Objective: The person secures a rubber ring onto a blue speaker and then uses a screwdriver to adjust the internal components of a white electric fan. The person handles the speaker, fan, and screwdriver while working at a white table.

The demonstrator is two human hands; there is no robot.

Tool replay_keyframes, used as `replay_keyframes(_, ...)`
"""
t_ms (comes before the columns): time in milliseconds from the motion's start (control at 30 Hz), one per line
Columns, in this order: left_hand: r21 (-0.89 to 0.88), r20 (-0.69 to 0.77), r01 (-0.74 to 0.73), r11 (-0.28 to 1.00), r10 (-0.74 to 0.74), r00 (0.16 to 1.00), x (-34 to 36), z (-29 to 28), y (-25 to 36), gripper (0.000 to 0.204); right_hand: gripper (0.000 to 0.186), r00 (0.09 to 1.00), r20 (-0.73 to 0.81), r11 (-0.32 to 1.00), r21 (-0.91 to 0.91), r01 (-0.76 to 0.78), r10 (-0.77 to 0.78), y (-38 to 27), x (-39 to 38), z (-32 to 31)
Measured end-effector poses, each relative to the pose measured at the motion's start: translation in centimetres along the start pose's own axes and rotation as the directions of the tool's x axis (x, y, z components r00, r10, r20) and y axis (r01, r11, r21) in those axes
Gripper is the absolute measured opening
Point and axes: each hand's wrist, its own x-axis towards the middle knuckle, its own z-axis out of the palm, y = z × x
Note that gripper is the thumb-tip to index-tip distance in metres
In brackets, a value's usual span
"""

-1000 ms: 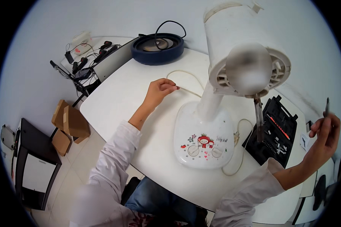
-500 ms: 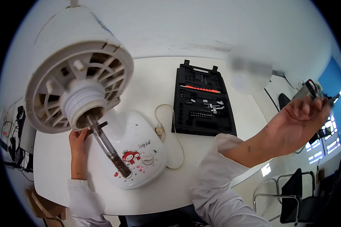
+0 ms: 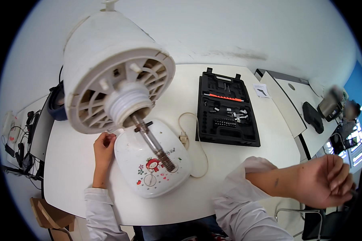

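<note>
A white desk fan stands before me with its front bare. Its motor housing [image 3: 104, 40] tilts toward me, and a metal shaft [image 3: 151, 138] with a crosspin and a threaded end sticks out of the white threaded collar [image 3: 128, 100]. Beneath is the rounded base [image 3: 126, 168] with cartoon prints and knobs. My left hand [image 3: 104, 146] rests beside the base's left edge, fingers curled together below the housing; what they hold, if anything, is hidden. Out past the table's right side, my right hand [image 3: 330, 180] is closed, with a dark bit, too unclear to name, by its fingertips.
A black tool case [image 3: 229, 108] lies open on the white table [image 3: 76, 205], with bits, sockets and an orange-red strip inside. The fan's cord and plug [image 3: 184, 139] lie between. A leaflet [image 3: 262, 90], a side desk with a black pouch [image 3: 313, 117], and a cardboard box [image 3: 52, 215] surround me.
My right hand has come down and its fingers have curled in. The blurred pale round shape over the table's far right is gone from there. The view has shifted, moving the fan rightward.
</note>
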Motion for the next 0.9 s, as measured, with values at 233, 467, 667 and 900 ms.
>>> replay_keyframes(233, 0.027, 0.048, -0.031, 0.999, 0.03, 0.998, -0.1, -0.3, 0.9, 0.006, 0.017, 0.68, 0.103, 0.602, -0.574, -0.556, 0.726, 8.8, -8.6, -2.8)
replay_keyframes(467, 0.068, 0.105, -0.032, 0.997, 0.025, 0.994, 0.3, 0.3, 1.8, 0.005, 0.017, 0.184, 0.586, 0.555, -0.809, 0.193, 0.789, 4.9, -18.8, -11.6)
replay_keyframes(667, 0.079, 0.133, -0.047, 0.996, 0.036, 0.99, -0.1, 0.0, 1.7, 0.004, 0.016, 0.209, 0.546, 0.497, -0.832, 0.247, 0.811, 5.8, -19.2, -12.5)
replay_keyframes(900, 0.046, 0.14, -0.092, 0.995, 0.085, 0.986, -0.3, 0.0, 0.8, 0.005, 0.012, 0.109, 0.495, 0.449, -0.846, 0.288, 0.862, 7.8, -17.6, -15.7)
